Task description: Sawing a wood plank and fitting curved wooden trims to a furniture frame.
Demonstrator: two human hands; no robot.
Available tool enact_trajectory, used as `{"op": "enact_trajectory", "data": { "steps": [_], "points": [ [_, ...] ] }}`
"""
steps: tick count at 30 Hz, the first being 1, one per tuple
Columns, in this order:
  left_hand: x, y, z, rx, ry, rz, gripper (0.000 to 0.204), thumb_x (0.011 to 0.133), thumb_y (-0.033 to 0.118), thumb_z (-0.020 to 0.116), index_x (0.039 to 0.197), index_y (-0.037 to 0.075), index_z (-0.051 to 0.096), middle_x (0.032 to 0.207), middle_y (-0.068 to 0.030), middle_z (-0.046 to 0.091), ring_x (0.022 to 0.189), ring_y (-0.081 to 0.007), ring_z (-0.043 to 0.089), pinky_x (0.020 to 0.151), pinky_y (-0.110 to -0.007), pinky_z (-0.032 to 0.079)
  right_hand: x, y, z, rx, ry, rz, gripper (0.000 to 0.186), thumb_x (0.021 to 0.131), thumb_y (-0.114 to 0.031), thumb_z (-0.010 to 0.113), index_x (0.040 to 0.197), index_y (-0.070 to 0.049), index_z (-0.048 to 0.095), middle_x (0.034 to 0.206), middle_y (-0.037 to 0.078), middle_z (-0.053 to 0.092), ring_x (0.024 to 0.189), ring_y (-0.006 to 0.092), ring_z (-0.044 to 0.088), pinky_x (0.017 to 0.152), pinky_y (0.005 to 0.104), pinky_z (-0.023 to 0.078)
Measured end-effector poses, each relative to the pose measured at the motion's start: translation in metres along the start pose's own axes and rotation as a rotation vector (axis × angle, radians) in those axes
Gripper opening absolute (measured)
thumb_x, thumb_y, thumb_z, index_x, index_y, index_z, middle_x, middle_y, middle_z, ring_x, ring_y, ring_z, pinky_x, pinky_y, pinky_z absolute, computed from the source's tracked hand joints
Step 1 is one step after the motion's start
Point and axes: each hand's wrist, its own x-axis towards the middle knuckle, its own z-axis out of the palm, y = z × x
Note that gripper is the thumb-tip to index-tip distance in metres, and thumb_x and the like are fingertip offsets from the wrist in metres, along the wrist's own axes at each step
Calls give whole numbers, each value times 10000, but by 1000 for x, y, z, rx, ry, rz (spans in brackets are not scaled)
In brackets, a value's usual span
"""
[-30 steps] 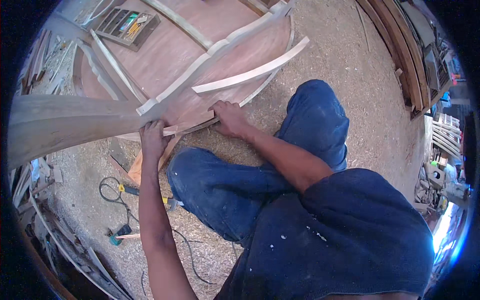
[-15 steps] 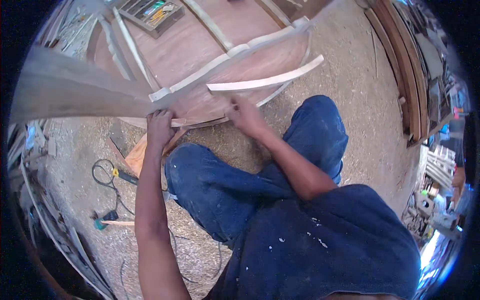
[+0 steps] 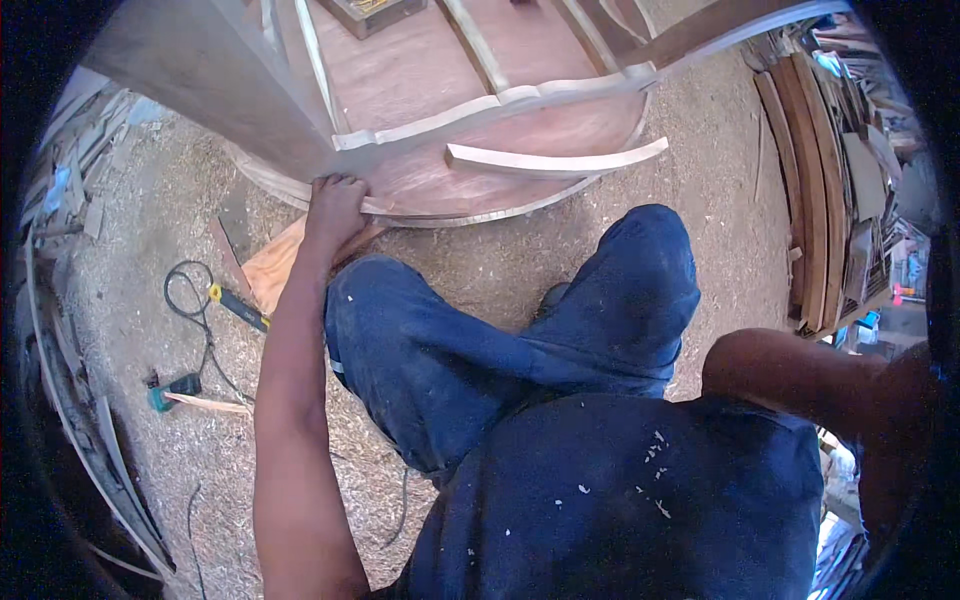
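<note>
A wide wooden frame piece [image 3: 250,95] slants in from the upper left over a round, reddish plywood panel [image 3: 580,135] with a curved rim. My left hand [image 3: 340,205] has its fingers curled over the panel's edge, at the foot of that frame piece. A pale, curved wooden strip [image 3: 560,162] lies across the panel, its right end jutting past the rim. My right arm [image 3: 790,365] is bent and raised at the right, and its hand is out of view.
Wood shavings cover the floor [image 3: 740,220]. A corded power tool [image 3: 175,390] and a yellow-and-black tool handle [image 3: 238,305] lie at the left beside a plywood offcut [image 3: 275,265]. Curved boards [image 3: 815,190] are stacked at the right. An open box [image 3: 375,15] sits on the panel's far side.
My right hand has left the panel near the curved strip and swung back to the right, out of view. My left hand stays at the panel's edge. The view has shifted.
</note>
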Motion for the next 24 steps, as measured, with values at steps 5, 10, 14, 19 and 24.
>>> {"op": "enact_trajectory", "data": {
  "steps": [5,10,14,19,24],
  "points": [
    [-9,-3,4,-55,21,-19,190,850,245,684,1013,162,735,1063,-66,772,1134,-321,688,1043,-474,453,5,-10,17,-75,-192,-115,299,885,-198,769,1099,11,759,869,76,741,647,174,584,601,291,456],
    [-9,-1,5,-50,22,-30,174,859,222,660,1002,153,733,1062,-72,778,1151,-319,686,1047,-470,448,9,-16,29,-169,-380,-225,262,836,-154,781,1014,37,773,814,81,741,582,175,567,560,284,436],
    [-8,0,1,-33,33,-9,171,849,208,667,993,142,732,1099,-74,780,1164,-320,685,1042,-474,448,-35,122,80,-429,-452,-131,333,949,-182,608,1174,2,771,912,132,764,695,274,666,665,386,533],
    [-6,-14,18,-23,28,22,261,773,234,781,1026,179,745,1073,-55,760,1073,-339,689,1005,-514,458,-87,233,121,-703,-631,273,297,980,-229,575,1213,-55,634,999,172,722,825,393,681,724,479,539],
    [3,1,0,-59,-1,34,227,806,224,727,1020,149,744,1126,-77,773,1159,-328,680,1038,-481,445,-116,287,133,-868,-727,136,284,1003,-229,561,1247,-84,570,1176,177,693,936,390,691,779,479,555]
  ]
}}
